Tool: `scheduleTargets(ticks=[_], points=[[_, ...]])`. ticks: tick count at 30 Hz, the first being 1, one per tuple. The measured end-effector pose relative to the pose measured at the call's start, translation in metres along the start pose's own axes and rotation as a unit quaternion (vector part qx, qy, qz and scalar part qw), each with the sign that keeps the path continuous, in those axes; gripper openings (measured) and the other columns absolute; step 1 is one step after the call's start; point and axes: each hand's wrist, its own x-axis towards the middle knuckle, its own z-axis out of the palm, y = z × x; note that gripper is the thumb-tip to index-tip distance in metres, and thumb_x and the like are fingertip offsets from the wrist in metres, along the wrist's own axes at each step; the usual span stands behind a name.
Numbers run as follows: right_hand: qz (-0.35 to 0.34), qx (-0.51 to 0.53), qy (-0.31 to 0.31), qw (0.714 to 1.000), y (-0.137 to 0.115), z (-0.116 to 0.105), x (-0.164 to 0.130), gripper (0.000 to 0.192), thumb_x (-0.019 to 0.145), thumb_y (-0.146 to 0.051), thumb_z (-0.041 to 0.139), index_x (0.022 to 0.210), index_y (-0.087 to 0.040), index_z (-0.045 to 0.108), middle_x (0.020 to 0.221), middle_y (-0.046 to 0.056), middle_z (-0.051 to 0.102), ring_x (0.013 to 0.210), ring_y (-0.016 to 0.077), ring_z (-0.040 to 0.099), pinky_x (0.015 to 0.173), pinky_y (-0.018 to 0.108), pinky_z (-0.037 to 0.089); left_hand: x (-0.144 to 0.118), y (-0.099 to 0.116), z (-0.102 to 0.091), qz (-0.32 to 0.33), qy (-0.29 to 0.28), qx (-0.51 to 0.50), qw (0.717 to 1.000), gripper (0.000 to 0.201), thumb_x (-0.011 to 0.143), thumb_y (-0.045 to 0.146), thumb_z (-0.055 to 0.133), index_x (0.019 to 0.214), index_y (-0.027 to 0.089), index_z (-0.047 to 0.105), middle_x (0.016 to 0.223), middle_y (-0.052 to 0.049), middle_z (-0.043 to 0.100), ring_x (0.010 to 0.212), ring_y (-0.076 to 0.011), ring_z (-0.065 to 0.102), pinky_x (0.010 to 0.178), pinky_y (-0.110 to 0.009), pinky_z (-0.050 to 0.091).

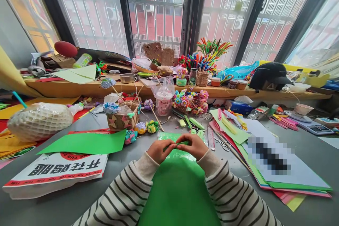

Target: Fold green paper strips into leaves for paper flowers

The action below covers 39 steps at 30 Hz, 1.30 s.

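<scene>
While both striped-sleeved arms rest on the grey table [79, 197], the left hand [159, 150] and right hand [192, 146] meet over a large bright green paper sheet [177, 190], fingers pressed together and pinching a thin rolled strip of green paper [178, 144] between them, one hand at each end. Just beyond the hands lie small green paper rolls [196, 123] and steel scissors [222, 144], with a woven basket of folded paper flowers [122, 117] further left.

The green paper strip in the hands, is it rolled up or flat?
Rolled up: the green paper strip looks like a thin stick pinched between the left hand and right hand.
</scene>
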Motion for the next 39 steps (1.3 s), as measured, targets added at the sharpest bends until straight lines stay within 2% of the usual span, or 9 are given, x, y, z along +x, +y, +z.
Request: scheduleTargets(ticks=[6, 13, 15, 18, 20, 26, 34, 37, 39], points=[[-0.034, -0.046, 0.042, 0.997, 0.0, 0.004, -0.002, 0.015, 0.06, -0.021, 0.06, 0.071, -0.012, 0.06, 0.068, 0.005, 0.06, 0.064, 0.0141, 0.056, 0.061, 0.025, 0.044, -0.002, -0.001, 0.005, 0.002, 0.026, 0.032, 0.999, 0.023, 0.078, 0.03, 0.034, 0.075, 0.013, 0.049, 0.062, -0.002, 0.058, 0.054, -0.0104, 0.053, 0.051, -0.02, 0.041], [-0.171, -0.133, 0.041, 0.975, -0.005, 0.003, -0.01, 0.015, 0.068, -0.02, 0.053, 0.08, -0.018, 0.062, 0.073, 0.005, 0.059, 0.067, 0.0131, 0.055, 0.063, 0.024, 0.044, -0.007, 0.002, 0.001, 0.148, 0.156, 0.172, 0.961, 0.017, 0.076, 0.027, 0.039, 0.071, 0.013, 0.047, 0.053, -0.004, 0.056, 0.047, -0.0118, 0.053, 0.045, -0.021, 0.042], [-0.193, -0.151, 0.043, 0.968, -0.006, 0.003, -0.011, 0.016, 0.07, -0.02, 0.051, 0.081, -0.018, 0.062, 0.073, 0.005, 0.059, 0.068, 0.0135, 0.054, 0.063, 0.025, 0.044, -0.006, 0.004, -0.001, 0.173, 0.158, 0.181, 0.955, 0.016, 0.077, 0.024, 0.04, 0.081, 0.011, 0.048, 0.057, -0.005, 0.058, 0.051, -0.0125, 0.054, 0.048, -0.022, 0.043], [-0.205, -0.167, 0.051, 0.963, -0.007, 0.003, -0.012, 0.015, 0.071, -0.021, 0.051, 0.079, -0.015, 0.062, 0.068, 0.006, 0.059, 0.064, 0.0136, 0.053, 0.06, 0.025, 0.043, -0.005, 0.005, -0.004, 0.193, 0.113, 0.165, 0.961, 0.026, 0.078, 0.021, 0.038, 0.101, 0.011, 0.045, 0.06, -0.004, 0.059, 0.053, -0.0116, 0.054, 0.049, -0.021, 0.043], [-0.203, -0.162, 0.063, 0.964, -0.007, 0.003, -0.013, 0.014, 0.071, -0.02, 0.051, 0.078, -0.014, 0.062, 0.067, 0.006, 0.058, 0.063, 0.0134, 0.053, 0.058, 0.024, 0.043, -0.004, 0.006, -0.005, 0.183, 0.093, 0.156, 0.966, 0.03, 0.079, 0.021, 0.036, 0.107, 0.012, 0.043, 0.058, -0.002, 0.058, 0.051, -0.0107, 0.053, 0.049, -0.021, 0.043], [-0.198, -0.138, 0.092, 0.966, -0.005, 0.006, -0.013, 0.013, 0.069, -0.02, 0.053, 0.078, -0.015, 0.061, 0.068, 0.005, 0.059, 0.063, 0.0131, 0.054, 0.059, 0.024, 0.044, -0.004, 0.006, -0.002, 0.139, 0.119, 0.122, 0.975, 0.028, 0.077, 0.023, 0.041, 0.099, 0.01, 0.05, 0.077, -0.007, 0.063, 0.069, -0.0131, 0.058, 0.062, -0.022, 0.045], [-0.188, -0.16, 0.109, 0.963, -0.004, 0.009, -0.013, 0.014, 0.071, -0.021, 0.051, 0.078, -0.016, 0.061, 0.069, 0.005, 0.059, 0.063, 0.013, 0.054, 0.058, 0.023, 0.043, -0.003, 0.005, -0.004, 0.053, 0.08, 0.108, 0.989, 0.027, 0.076, 0.03, 0.04, 0.079, 0.011, 0.058, 0.068, -0.006, 0.063, 0.062, -0.0138, 0.057, 0.056, -0.023, 0.043], [-0.182, -0.165, 0.116, 0.962, -0.004, 0.011, -0.013, 0.013, 0.071, -0.022, 0.051, 0.077, -0.016, 0.061, 0.067, 0.005, 0.059, 0.063, 0.0132, 0.054, 0.057, 0.024, 0.043, -0.001, 0.007, -0.008, -0.008, 0.049, 0.091, 0.995, 0.029, 0.075, 0.034, 0.041, 0.072, 0.012, 0.059, 0.064, -0.006, 0.062, 0.058, -0.0136, 0.056, 0.054, -0.023, 0.041], [-0.176, -0.16, 0.118, 0.964, -0.004, 0.012, -0.012, 0.013, 0.071, -0.022, 0.051, 0.076, -0.015, 0.061, 0.067, 0.005, 0.059, 0.062, 0.013, 0.054, 0.057, 0.023, 0.042, 0.001, 0.008, -0.012, -0.057, 0.019, 0.034, 0.998, 0.028, 0.072, 0.036, 0.044, 0.068, 0.013, 0.06, 0.059, -0.004, 0.062, 0.056, -0.0128, 0.055, 0.054, -0.022, 0.04]])
